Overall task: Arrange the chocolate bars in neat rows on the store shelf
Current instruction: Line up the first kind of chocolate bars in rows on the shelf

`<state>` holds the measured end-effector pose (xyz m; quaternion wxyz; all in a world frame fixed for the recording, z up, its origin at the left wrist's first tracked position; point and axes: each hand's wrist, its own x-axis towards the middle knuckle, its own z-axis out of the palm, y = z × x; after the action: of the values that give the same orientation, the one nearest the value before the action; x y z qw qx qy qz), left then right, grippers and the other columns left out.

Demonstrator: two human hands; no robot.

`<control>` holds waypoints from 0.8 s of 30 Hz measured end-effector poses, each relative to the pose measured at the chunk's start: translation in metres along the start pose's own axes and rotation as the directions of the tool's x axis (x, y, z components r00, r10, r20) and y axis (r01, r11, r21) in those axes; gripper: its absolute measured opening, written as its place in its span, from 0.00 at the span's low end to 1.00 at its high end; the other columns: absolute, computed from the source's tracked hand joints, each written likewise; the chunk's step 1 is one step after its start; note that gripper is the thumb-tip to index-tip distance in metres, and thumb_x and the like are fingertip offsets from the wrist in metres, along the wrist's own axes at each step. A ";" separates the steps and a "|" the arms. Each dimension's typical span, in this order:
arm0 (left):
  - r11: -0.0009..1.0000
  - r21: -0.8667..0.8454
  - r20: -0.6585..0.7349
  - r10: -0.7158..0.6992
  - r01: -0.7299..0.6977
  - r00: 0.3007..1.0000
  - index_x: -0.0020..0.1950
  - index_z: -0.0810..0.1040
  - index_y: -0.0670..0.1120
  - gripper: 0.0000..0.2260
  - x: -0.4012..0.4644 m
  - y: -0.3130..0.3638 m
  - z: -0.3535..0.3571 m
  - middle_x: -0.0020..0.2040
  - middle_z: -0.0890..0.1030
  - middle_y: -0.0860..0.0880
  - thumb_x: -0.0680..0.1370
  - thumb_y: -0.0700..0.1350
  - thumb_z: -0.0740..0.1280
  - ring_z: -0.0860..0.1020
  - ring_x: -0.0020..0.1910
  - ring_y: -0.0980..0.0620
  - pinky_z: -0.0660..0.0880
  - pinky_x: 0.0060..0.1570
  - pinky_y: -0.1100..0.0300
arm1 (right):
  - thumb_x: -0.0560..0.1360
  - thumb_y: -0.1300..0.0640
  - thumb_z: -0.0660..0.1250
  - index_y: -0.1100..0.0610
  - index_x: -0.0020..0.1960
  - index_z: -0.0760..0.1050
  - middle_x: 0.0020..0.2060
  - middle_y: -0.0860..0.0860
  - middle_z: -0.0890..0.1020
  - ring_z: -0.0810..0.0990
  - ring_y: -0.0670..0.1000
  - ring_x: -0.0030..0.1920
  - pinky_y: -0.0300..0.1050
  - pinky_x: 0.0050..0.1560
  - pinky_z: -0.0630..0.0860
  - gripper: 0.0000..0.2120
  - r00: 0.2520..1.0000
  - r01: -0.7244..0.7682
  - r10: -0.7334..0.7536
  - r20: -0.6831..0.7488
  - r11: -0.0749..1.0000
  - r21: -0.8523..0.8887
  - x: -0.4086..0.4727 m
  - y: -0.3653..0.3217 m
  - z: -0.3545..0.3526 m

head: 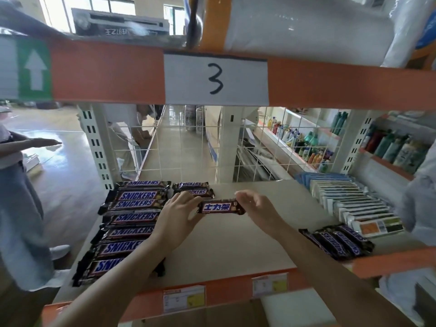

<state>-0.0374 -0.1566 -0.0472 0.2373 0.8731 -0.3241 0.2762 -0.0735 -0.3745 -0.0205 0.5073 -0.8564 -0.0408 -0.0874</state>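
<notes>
Two hands' grips, left (175, 212) and right (256, 207), pinch one dark-brown, blue-labelled chocolate bar (220, 207) by its ends

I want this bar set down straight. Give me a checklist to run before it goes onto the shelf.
1. Bar gripped at both ends: ok, left hand and right hand each pinch one end.
2. Second row started to line up with: ok, two bars at the back.
3. Space in front of that row: ok, bare shelf.
4. Bar parallel to the first row: ok, roughly.
5. Label matches the others: not ok, different lettering faces up.
6. More bars left: ok, a pile lies at right.
</notes>
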 end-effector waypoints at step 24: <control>0.364 -0.615 0.485 -0.524 0.699 0.700 0.43 0.79 0.43 0.05 0.010 0.013 -0.019 0.35 0.81 0.49 0.75 0.45 0.69 0.75 0.28 0.59 0.74 0.32 0.65 | 0.77 0.53 0.64 0.54 0.47 0.78 0.35 0.46 0.81 0.76 0.38 0.29 0.33 0.35 0.73 0.06 0.991 -0.075 0.062 0.122 0.992 0.100 -0.002 -0.019 0.005</control>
<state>-0.0460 -0.1584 -0.0233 0.6331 0.7646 -0.0808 -0.0897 -0.0778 -0.3609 -0.0072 0.5506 -0.8333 -0.0458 -0.0166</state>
